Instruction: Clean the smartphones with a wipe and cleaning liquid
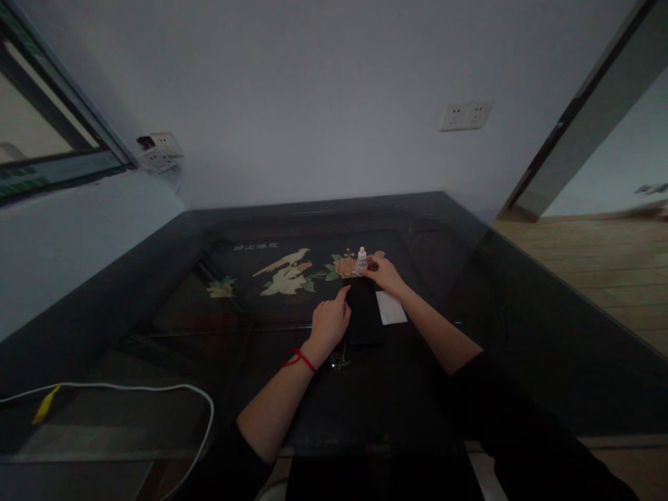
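A small clear bottle with a pale cap (362, 260) is upright near the far end of a black flat rectangular item (364, 316). The fingers of my right hand (385, 271) close on the bottle from its right side. At the left edge of the black item, my left hand (330, 321) has its index finger and thumb on that edge, the other fingers curled. Whether the black item is a cloth or a pouch is too dark to tell. Just below lies a tangle of shiny metal pieces with a chain (339, 360). A white paper square (391, 308) sits under my right forearm.
The dark glossy table (172, 278) carries a bird-and-flower picture (286, 275). A white cable (130, 385) with a yellow tag (46, 405) runs across its left front. Behind stands a wall with a socket plate (466, 115). Wooden floor (589, 257) shows at the right.
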Motion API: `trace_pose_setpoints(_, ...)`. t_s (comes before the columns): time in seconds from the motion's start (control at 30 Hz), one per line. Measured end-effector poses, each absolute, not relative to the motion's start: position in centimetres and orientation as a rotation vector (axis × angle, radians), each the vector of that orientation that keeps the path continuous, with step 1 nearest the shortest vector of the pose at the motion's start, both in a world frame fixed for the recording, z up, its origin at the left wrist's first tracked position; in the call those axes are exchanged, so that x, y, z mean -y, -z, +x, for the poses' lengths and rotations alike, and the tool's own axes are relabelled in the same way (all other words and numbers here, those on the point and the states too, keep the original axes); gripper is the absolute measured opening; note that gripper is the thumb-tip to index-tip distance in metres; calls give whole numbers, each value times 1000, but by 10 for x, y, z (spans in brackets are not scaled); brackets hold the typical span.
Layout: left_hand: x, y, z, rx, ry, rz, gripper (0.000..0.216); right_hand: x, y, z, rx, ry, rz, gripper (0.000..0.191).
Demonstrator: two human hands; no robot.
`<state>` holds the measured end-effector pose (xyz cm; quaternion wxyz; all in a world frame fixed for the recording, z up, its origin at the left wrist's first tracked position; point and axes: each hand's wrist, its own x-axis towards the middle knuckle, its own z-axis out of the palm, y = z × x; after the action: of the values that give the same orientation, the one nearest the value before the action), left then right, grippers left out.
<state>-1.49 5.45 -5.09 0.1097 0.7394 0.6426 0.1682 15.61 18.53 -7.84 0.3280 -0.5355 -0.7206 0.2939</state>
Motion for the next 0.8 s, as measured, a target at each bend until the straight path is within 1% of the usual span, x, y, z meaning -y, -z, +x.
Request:
trace_pose_setpoints(0.13,-54,52,-16,-1862,-594,2101,50,-180,73,157,1806,-768,-1342,30)
trace_pose_setpoints(0.27,-56,50,-22,-1816,-800,1934,46,-168,55,174,1651,-712,-1273,36)
trace_pose_setpoints(0.37,-60,50,-27,-1711,-1034,1749,30,-146,46,198,1509,-656,-1254,22)
trace_pose_setpoints(0.43,-64,51,-28,-1602,-1193,1604,18,-128,47,214,1422,-604,-1273,21)
trace_pose_setpoints(0.47,-66,51,-28,-1545,-1260,1526,16,-120,48,222,1392,-575,-1287,21)
trace_pose_setpoints(0.6,-71,51,-32,-1348,-1431,1226,21,-104,57,247,1353,-436,-1359,33)
trace_pose_setpoints(0.7,-71,48,-38,-1246,-1501,1070,21,-106,57,256,1351,-394,-1410,32)
trace_pose_setpoints(0.8,-69,45,-41,-1186,-1517,975,18,-109,54,257,1368,-430,-1446,32)
